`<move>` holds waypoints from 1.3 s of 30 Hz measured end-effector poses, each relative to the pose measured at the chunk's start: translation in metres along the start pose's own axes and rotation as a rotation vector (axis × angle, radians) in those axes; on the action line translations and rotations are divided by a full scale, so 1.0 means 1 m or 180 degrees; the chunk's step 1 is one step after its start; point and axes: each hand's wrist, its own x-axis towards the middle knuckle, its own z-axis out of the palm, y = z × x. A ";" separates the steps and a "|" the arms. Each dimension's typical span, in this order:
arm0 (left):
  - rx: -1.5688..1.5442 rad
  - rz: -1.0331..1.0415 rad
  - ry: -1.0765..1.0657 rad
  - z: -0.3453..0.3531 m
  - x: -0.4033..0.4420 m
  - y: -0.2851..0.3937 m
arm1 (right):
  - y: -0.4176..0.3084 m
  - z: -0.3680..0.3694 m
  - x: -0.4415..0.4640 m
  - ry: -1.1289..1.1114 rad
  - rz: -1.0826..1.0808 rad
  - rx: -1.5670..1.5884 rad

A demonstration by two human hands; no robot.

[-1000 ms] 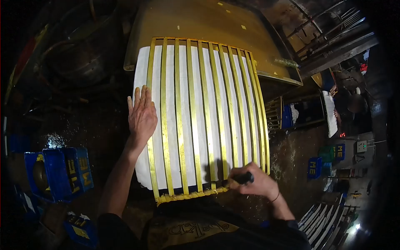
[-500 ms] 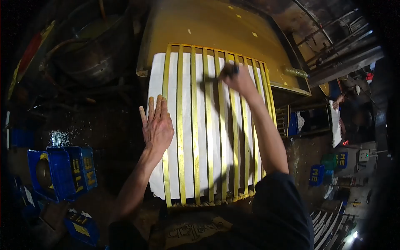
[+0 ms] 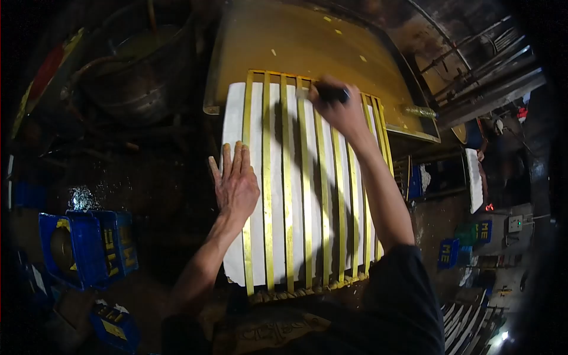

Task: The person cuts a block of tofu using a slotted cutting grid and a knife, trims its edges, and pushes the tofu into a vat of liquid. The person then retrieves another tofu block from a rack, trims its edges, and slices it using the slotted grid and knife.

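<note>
A broad white slab point(image 3: 235, 112), which looks like tofu, lies under a rack of long yellow slats point(image 3: 287, 207). My left hand point(image 3: 236, 192) rests flat on the slab's left edge and the leftmost slat, fingers stretched out. At the far end of the rack, my right hand point(image 3: 346, 115) is closed around the dark handle of a knife point(image 3: 332, 93). Its short grey blade, blurred, points left over the slats. A long shadow of my right arm falls across slab and slats.
Beyond the slab stands a wide vat of yellowish-brown liquid point(image 3: 284, 35). A large dark tub point(image 3: 127, 89) is at the far left. Blue crates point(image 3: 83, 248) stand on the wet floor at left. Another person's hand point(image 3: 480, 155) is near a white slab at right.
My right hand has moved with the knife toward the far edge of the rack. The slab, rack and left hand appear slightly farther right and lower in view.
</note>
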 end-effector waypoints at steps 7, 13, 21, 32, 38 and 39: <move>-0.0039 -0.0032 -0.0204 -0.004 0.002 -0.002 | 0.062 0.058 0.004 -0.0344 -0.0266 -0.0149; -0.0035 0.0092 0.0097 0.005 0.000 -0.005 | -0.111 -0.065 -0.223 -0.2152 0.1733 0.1313; -0.0226 0.0033 0.0043 0.000 0.000 -0.005 | -0.080 -0.036 -0.082 -0.0547 0.0182 0.0328; -0.0308 0.0015 -0.0078 -0.004 0.002 -0.006 | -0.008 0.047 -0.061 -0.0849 -0.0137 -0.0161; -0.0160 0.0126 0.0074 0.006 0.000 -0.008 | -0.164 -0.050 -0.241 -0.2625 0.1246 0.1218; -0.0227 0.0116 0.0128 0.008 0.000 -0.008 | -0.166 -0.056 -0.233 -0.2604 0.1272 0.1223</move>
